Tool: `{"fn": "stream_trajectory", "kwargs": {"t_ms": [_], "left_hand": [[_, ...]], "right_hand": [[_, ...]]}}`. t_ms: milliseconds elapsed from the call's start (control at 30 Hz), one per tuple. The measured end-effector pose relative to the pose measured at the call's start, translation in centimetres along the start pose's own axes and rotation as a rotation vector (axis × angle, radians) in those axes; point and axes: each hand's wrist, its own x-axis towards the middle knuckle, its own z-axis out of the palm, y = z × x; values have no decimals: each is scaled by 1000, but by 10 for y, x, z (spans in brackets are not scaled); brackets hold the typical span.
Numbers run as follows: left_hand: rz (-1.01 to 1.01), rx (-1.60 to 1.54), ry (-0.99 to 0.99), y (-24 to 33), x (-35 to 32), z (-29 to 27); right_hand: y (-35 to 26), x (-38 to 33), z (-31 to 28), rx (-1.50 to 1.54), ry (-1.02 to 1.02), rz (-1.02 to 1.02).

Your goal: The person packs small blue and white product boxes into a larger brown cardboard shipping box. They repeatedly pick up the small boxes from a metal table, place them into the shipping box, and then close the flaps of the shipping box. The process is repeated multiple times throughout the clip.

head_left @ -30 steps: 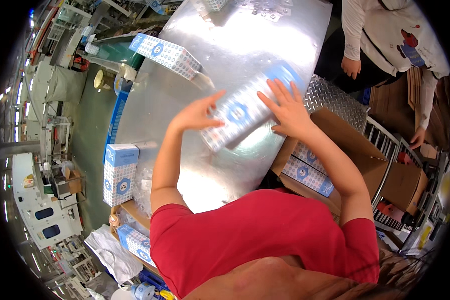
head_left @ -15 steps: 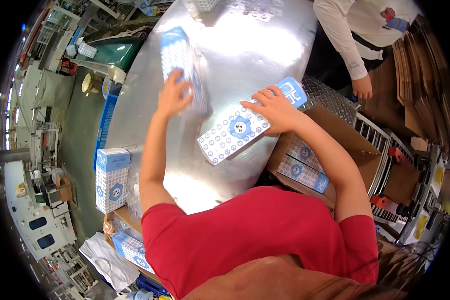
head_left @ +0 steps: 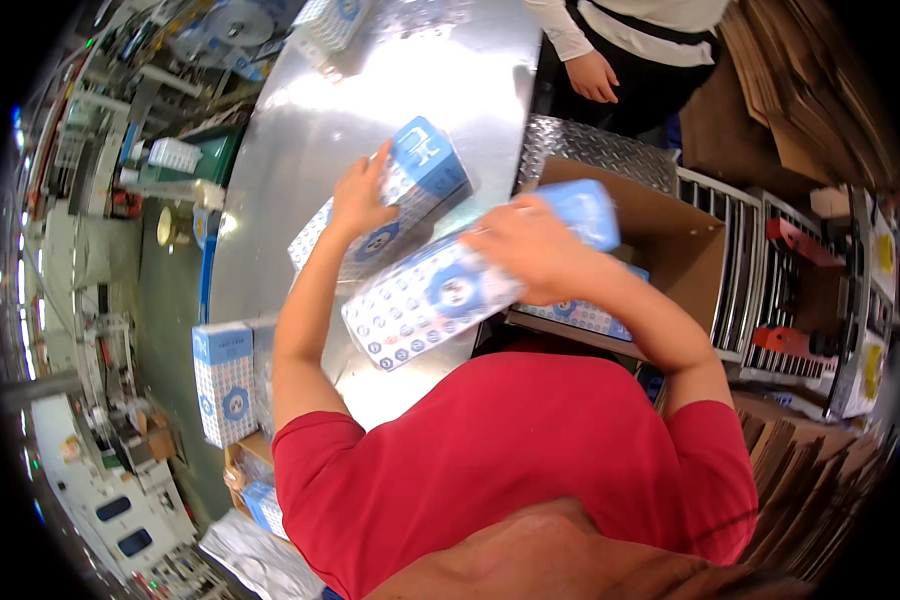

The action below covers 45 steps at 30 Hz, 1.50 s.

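My right hand (head_left: pixel 535 248) grips a long blue-and-white patterned box (head_left: pixel 425 305) from above. That box is slightly blurred and slants across the table's near edge, its blue end over the open cardboard carton (head_left: pixel 675 235). Just beyond it, my left hand (head_left: pixel 360 200) is closed over a second box (head_left: pixel 428 185) of the same pattern, fingers on its upper side. This one lies slanted on the metal table (head_left: pixel 280 150), its blue end pointing away to the right. In the carton, partly hidden by my right forearm, sits a similar box (head_left: pixel 580 318).
Another such box (head_left: pixel 225 385) stands upright at the table's left edge. More packages (head_left: pixel 330 25) are at the far end. A co-worker's hand (head_left: pixel 592 78) hangs beyond the carton. A roller conveyor (head_left: pixel 735 270) and stacked cardboard (head_left: pixel 780 90) are on the right.
My left hand has brought its box nearer and to the right, turning it parallel to the other. The right hand's box has shifted toward me and the carton. The whole view has also shifted.
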Motion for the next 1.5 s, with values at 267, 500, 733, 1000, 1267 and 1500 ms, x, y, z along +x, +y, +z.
{"fn": "stream_trajectory", "kwargs": {"t_ms": [267, 500, 733, 1000, 1267, 1500], "left_hand": [[513, -444, 590, 29, -12, 6], [895, -685, -117, 188, 13, 39], [587, -374, -1142, 272, 13, 261], [354, -416, -1063, 231, 21, 287], [308, -698, -101, 188, -72, 180], [-894, -17, 621, 37, -346, 188]], "right_hand": [[-3, -358, -48, 1342, 1319, 700], [-5, -396, 35, 1477, 1908, 491], [-43, -325, -27, 1080, 1274, 977], [75, -206, 42, -511, -96, 714], [198, -225, 229, -396, -558, 824], [192, -165, 180, -185, -973, 812]]}}
